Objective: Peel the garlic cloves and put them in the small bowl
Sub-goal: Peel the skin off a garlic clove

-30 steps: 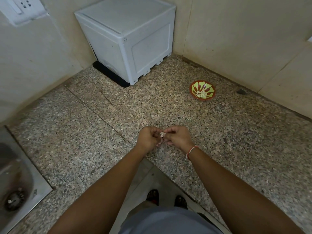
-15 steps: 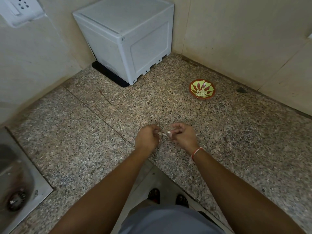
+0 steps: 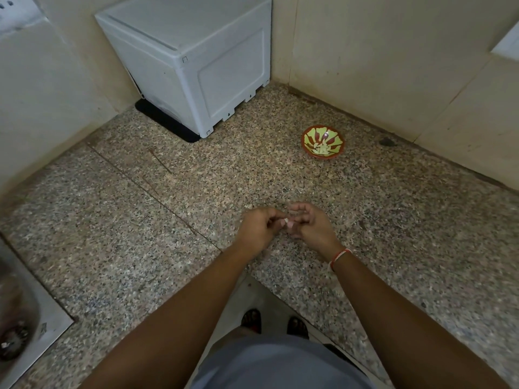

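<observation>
A small pale garlic clove (image 3: 287, 222) sits between my two hands, just above the speckled granite counter (image 3: 140, 220). My left hand (image 3: 259, 228) has its fingers curled and pinches the clove at its fingertips. My right hand (image 3: 310, 223) faces it with curled fingers, its fingertips at the clove; much of the clove is hidden by the fingers. The small red and green bowl (image 3: 309, 137) stands farther back to the right, near the wall, with several pale cloves (image 3: 321, 148) lying inside.
A white plastic box (image 3: 196, 51) on a black mat fills the back corner. A steel sink (image 3: 16, 318) with a drain is set into the counter at the left. Tiled walls close the back and right. The counter's front edge runs just below my hands.
My hands have drawn slightly apart and the right hand's fingers have loosened. The camera has shifted a little; the bowl has stayed put.
</observation>
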